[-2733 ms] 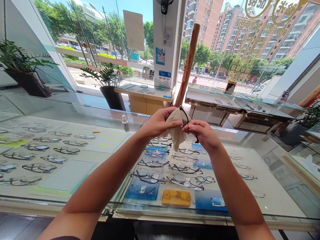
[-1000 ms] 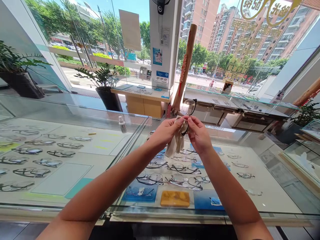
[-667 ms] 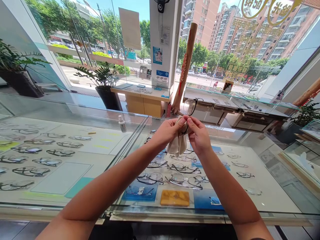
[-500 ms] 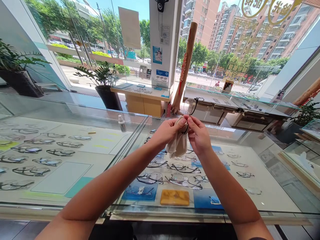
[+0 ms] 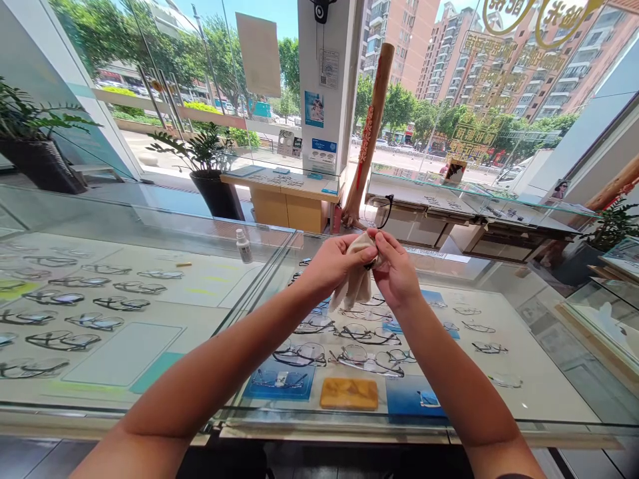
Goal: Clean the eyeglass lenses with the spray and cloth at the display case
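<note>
Both hands meet above the right-hand glass display case [image 5: 514,299]. My left hand [image 5: 344,261] is closed on a beige cleaning cloth [image 5: 355,283], whose loose end hangs below the fingers. My right hand [image 5: 394,266] pinches a pair of eyeglasses [image 5: 388,211]. One dark temple and part of a clear lens stick up above the fingertips. The cloth is wrapped over the lower part of the glasses, so that part is mostly hidden. Left of the hands, a small white bottle [image 5: 243,246] stands upright on the glass top.
Rows of spectacle frames [image 5: 122,304] lie inside the cases, with an orange-yellow case [image 5: 349,394] near the front. Beyond the counter are a potted plant [image 5: 214,186], a leaning wooden post [image 5: 372,133] and low display cabinets [image 5: 284,203] before the windows.
The eyeglasses have dropped slightly and turned, with less of the lens showing above the fingers. The cloth has shifted up over them and is bunched more tightly.
</note>
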Motion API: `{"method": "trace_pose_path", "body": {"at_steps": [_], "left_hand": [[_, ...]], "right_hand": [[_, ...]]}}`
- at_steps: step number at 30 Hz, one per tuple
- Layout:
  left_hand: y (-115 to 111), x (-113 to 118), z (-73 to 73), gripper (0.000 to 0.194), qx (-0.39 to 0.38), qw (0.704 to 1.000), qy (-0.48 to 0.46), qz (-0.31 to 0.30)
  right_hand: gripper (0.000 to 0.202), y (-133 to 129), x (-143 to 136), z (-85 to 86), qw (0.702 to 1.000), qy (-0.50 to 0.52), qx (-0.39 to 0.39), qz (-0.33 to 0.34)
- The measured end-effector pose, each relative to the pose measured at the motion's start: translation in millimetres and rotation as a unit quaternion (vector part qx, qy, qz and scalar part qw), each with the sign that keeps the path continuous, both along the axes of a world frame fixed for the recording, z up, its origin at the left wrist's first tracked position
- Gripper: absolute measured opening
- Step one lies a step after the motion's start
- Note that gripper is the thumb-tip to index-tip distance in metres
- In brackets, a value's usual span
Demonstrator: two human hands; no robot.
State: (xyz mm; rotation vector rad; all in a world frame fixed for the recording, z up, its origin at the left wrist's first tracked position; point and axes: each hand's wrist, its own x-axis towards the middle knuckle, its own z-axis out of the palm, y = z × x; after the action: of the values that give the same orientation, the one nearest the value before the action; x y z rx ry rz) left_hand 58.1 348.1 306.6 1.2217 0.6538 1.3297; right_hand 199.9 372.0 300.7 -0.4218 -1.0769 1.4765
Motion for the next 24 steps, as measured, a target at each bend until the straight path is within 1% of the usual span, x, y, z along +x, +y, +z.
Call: {"method": "trace_pose_path", "body": {"at_steps": [4,9,12,16,21,24], "left_hand": [[-0.2,-0.5,-1.0,0.043,0.023,1.0,0.016,-0.006],[-2.7,-0.5,3.5,0.043,0.069,0.995,0.068,0.027],[-3.9,-0.4,6.4,0.047,0.08,0.994,0.072,0.014],[-5.5,-1.0,8.0,0.05,0.067,0.996,0.057,0.014],[-7.6,-2.0,7.7,0.052,0.007,0.999,0.037,0.004],[-7.0,-1.8,6.5,0.051,0.005,0.999,0.043,0.01]], "right_hand": [[0.028,0.0,3.3,1.9,1.0,-0.014,0.01,0.004],[0.025,-1.1,5.5,5.9,1.0,-0.004,0.025,0.007],[0.025,0.8,6.8,7.2,1.0,0.005,0.029,-0.002],[0.025,2.7,7.5,7.7,0.999,0.013,0.035,0.002],[0.022,-1.3,6.0,8.6,0.999,0.019,0.03,0.01],[0.024,-3.6,6.1,9.5,0.999,0.029,0.021,0.013]]}}
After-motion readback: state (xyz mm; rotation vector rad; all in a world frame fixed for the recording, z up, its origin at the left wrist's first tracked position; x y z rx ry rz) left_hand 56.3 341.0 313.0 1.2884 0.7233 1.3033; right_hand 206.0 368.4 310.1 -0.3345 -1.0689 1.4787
